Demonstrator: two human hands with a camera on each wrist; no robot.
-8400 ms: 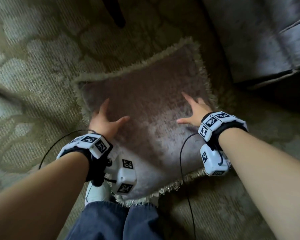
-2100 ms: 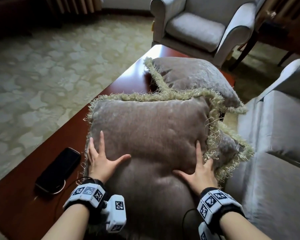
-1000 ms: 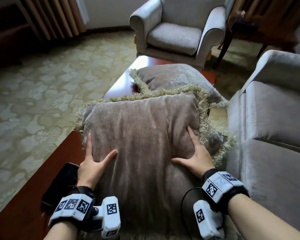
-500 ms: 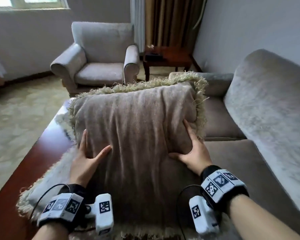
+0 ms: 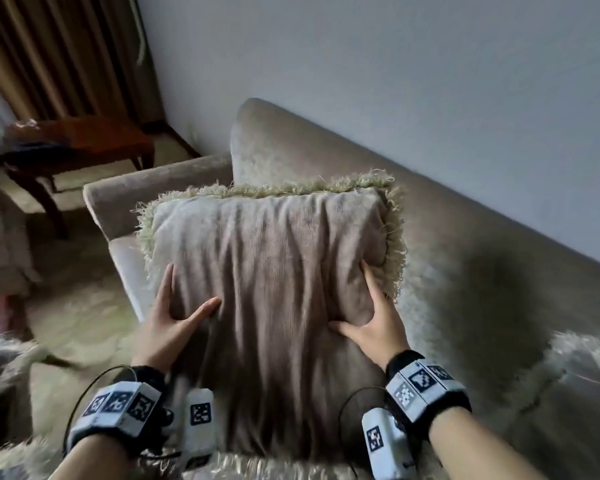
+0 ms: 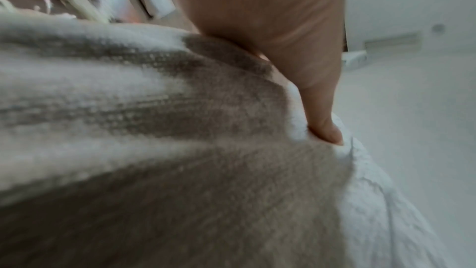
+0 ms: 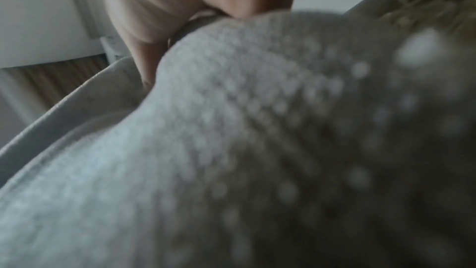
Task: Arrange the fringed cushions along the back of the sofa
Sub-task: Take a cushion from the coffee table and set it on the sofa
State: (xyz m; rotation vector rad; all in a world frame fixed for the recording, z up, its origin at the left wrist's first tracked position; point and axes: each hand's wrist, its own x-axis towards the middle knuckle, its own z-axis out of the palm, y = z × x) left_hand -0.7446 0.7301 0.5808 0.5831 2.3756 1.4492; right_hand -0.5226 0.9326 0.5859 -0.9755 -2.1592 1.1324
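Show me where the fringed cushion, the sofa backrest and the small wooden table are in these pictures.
fringed cushion (image 5: 274, 271): head view, middle of its creased front face.
sofa backrest (image 5: 291, 143): head view, upper part near its left end.
wooden table (image 5: 94, 140): head view, its top surface.

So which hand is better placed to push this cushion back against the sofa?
Probably the right hand: it grips the taupe fringed cushion on the side nearest the beige sofa backrest; the left hand is on the armrest side.
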